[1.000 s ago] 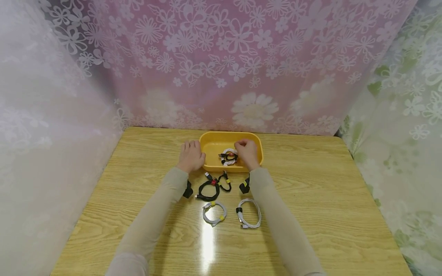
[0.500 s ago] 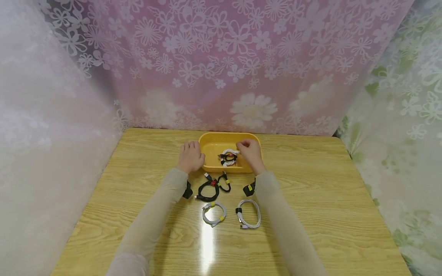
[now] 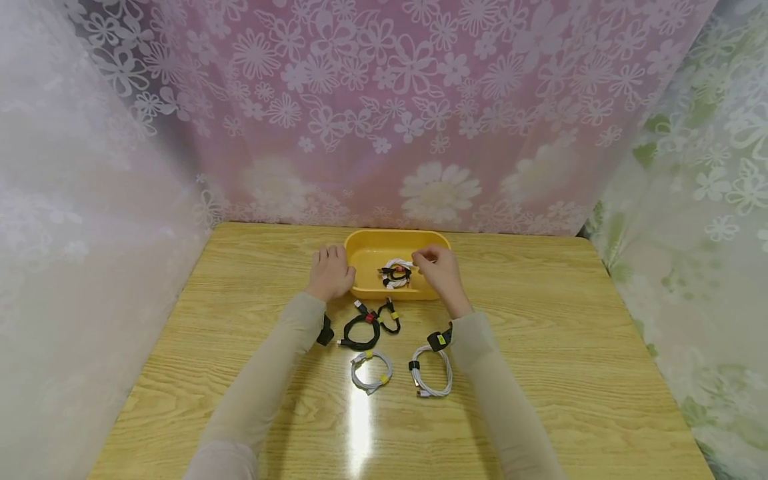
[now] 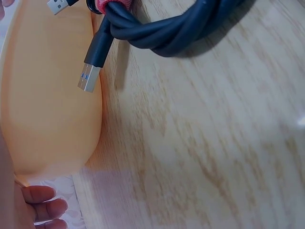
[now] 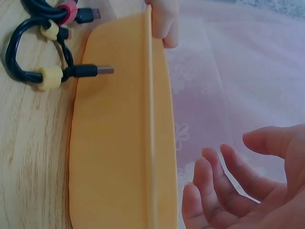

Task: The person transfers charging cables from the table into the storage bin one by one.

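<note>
My left hand [image 3: 330, 272] grips the left end of a yellow plastic bin [image 3: 373, 293], its fingers along the outside. In the right wrist view, left fingers [image 5: 164, 21] show over the bin's far rim. A coiled white cable [image 3: 393, 264] lies inside the bin, with a short black cable [image 3: 389, 271] with a red tie on top of it. My right hand [image 3: 441, 267] hangs over the bin's right part, near the white coil. The right wrist view shows that right hand [image 5: 243, 186] holding nothing, its thumb apart from loosely bent fingers.
In front of the bin lie a black cable coil [image 3: 347, 330] with a red tie and a smaller black cable [image 3: 399, 326] with yellow ties. Nearer are a grey-white coil [image 3: 354, 377] and a white coil [image 3: 450, 375]. A pink floral curtain [image 3: 384, 133] hangs behind the table [image 3: 540, 333].
My right forearm and wrist have swung right and slightly back, with the fingers still over the bin. The left hand stays at the bin's left end, and the cables lie as before.
</note>
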Action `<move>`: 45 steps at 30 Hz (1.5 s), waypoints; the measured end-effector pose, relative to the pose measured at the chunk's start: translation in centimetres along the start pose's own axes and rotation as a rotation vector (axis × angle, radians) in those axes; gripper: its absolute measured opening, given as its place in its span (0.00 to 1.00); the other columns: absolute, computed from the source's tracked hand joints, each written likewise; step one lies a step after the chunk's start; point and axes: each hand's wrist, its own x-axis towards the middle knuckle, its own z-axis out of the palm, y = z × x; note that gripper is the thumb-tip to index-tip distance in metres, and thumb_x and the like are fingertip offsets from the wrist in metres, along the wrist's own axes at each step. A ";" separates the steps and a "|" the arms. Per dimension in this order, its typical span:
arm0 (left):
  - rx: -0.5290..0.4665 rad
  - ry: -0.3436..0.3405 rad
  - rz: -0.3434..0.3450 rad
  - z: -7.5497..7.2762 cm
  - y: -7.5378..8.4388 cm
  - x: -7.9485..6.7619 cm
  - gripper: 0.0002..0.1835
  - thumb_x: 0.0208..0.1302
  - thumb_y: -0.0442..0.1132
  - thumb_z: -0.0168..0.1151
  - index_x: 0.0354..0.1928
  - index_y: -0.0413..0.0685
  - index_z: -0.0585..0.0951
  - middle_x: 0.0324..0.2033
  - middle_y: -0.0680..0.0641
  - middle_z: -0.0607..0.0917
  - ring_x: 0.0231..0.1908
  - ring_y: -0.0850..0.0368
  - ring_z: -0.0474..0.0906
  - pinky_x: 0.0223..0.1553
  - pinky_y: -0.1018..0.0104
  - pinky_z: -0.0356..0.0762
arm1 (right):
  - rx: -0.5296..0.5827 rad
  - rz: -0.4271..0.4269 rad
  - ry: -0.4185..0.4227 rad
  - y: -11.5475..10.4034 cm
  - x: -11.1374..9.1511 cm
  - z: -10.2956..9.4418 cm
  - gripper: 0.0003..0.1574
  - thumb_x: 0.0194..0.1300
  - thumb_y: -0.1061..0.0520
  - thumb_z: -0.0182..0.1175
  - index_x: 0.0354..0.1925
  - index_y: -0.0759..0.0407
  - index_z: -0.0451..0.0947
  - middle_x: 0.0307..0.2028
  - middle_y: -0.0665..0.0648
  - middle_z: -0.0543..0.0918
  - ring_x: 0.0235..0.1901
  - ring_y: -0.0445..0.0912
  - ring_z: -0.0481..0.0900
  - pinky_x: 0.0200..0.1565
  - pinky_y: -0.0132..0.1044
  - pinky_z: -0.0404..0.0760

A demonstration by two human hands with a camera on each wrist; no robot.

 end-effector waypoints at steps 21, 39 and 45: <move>-0.005 -0.004 -0.010 -0.3 0.1 0.1 0.16 0.73 0.44 0.42 0.48 0.36 0.68 0.44 0.36 0.71 0.47 0.38 0.63 0.54 0.48 0.58 | 0.057 -0.102 -0.007 -1.0 -5.2 0.5 0.10 0.69 0.60 0.60 0.40 0.66 0.84 0.36 0.64 0.86 0.33 0.47 0.82 0.38 0.38 0.79; -0.007 -0.001 0.005 0.0 -0.2 0.0 0.14 0.73 0.43 0.41 0.46 0.37 0.67 0.43 0.36 0.70 0.46 0.39 0.62 0.51 0.49 0.58 | -0.008 0.019 0.004 4.3 -6.6 3.9 0.07 0.60 0.66 0.64 0.37 0.68 0.85 0.31 0.59 0.85 0.29 0.44 0.78 0.33 0.33 0.75; -0.016 -0.011 0.003 0.1 -0.2 0.1 0.14 0.73 0.43 0.41 0.45 0.37 0.67 0.42 0.37 0.70 0.45 0.39 0.61 0.50 0.49 0.57 | -0.061 0.063 -0.014 5.5 -6.4 4.8 0.08 0.60 0.64 0.65 0.39 0.67 0.84 0.32 0.58 0.84 0.32 0.46 0.79 0.36 0.35 0.77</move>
